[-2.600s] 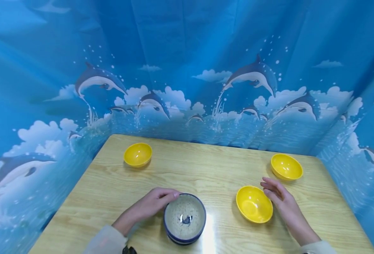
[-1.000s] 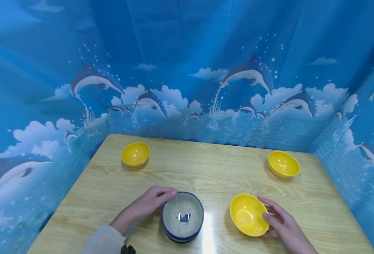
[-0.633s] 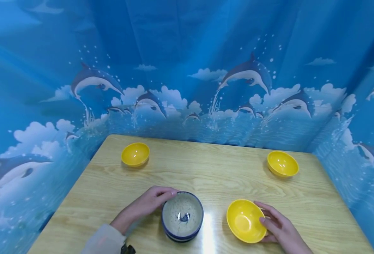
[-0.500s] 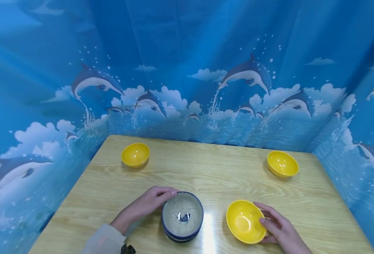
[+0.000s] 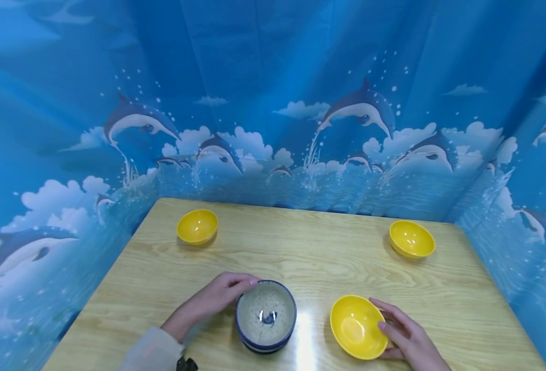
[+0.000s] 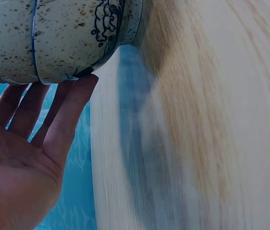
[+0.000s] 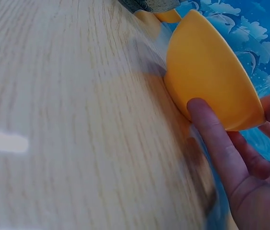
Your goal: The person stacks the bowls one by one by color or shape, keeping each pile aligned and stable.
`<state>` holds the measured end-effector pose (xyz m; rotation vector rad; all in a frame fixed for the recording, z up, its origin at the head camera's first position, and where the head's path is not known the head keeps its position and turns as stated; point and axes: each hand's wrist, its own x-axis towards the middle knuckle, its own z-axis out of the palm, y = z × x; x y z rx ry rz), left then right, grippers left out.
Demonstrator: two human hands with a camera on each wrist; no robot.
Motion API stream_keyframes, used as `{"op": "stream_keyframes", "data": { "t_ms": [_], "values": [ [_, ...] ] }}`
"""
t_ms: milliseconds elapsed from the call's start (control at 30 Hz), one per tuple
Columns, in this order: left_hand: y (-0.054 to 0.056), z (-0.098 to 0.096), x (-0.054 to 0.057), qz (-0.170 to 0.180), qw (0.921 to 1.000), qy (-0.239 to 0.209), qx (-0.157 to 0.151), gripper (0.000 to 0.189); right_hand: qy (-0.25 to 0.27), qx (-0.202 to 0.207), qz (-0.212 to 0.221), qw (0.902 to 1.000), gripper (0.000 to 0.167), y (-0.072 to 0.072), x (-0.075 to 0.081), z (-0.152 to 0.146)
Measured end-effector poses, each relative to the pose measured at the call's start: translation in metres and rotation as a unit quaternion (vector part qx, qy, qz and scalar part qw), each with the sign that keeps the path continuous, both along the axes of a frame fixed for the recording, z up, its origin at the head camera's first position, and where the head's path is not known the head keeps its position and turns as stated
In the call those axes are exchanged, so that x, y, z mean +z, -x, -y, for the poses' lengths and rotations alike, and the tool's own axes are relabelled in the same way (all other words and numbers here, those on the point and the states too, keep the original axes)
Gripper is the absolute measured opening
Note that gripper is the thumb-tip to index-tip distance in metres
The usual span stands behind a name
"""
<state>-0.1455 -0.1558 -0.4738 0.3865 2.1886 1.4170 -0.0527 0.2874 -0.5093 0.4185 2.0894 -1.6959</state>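
Note:
A grey speckled bowl with a blue rim [image 5: 267,322] stands at the table's near middle. My left hand [image 5: 217,299] holds it by the left side, thumb at the rim. In the left wrist view my fingertips touch the outer wall of the speckled bowl [image 6: 68,38], which has blue bands and a dark pattern. To the right of it stands a yellow bowl [image 5: 357,327]. My right hand [image 5: 407,332] grips this one at its right side, thumb on the rim. The right wrist view shows fingers of the right hand [image 7: 250,187] against the outside of the yellow bowl [image 7: 209,72].
Another yellow bowl [image 5: 198,226] stands at the back left of the wooden table [image 5: 291,247], and one more yellow bowl [image 5: 412,239] at the back right. A blue dolphin-print curtain [image 5: 263,103] hangs behind the table and along both sides.
My right hand has closed on the near yellow bowl and drawn it towards the table's front and slightly left. My left hand stays on the speckled bowl.

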Motion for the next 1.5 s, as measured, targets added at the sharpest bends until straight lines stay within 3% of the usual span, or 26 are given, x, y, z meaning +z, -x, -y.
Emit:
{"op": "stream_keyframes", "data": {
  "t_ms": [533, 967, 1200, 1333, 1500],
  "values": [
    [-0.001, 0.0, -0.002, -0.021, 0.9998, -0.007, -0.003, 0.044, -0.013, -0.041, -0.001, 0.9991, 0.069, 0.0, -0.006, 0.007],
    [0.002, 0.004, -0.004, 0.006, 0.9998, 0.007, 0.019, 0.046, -0.027, -0.065, 0.001, 0.9975, 0.074, 0.003, -0.006, 0.011],
    [0.011, 0.018, -0.004, 0.029, 0.9977, -0.048, 0.038, 0.045, -0.026, -0.067, 0.005, 0.9974, 0.075, 0.005, -0.006, 0.013],
    [0.015, 0.027, -0.012, 0.033, 0.9949, -0.073, 0.062, 0.046, -0.029, -0.07, 0.009, 0.9971, 0.078, 0.005, -0.007, 0.013],
    [0.021, 0.038, -0.019, 0.038, 0.9887, -0.056, 0.134, 0.044, -0.026, -0.071, 0.006, 0.9971, 0.076, 0.005, -0.007, 0.012]
  ]
}}
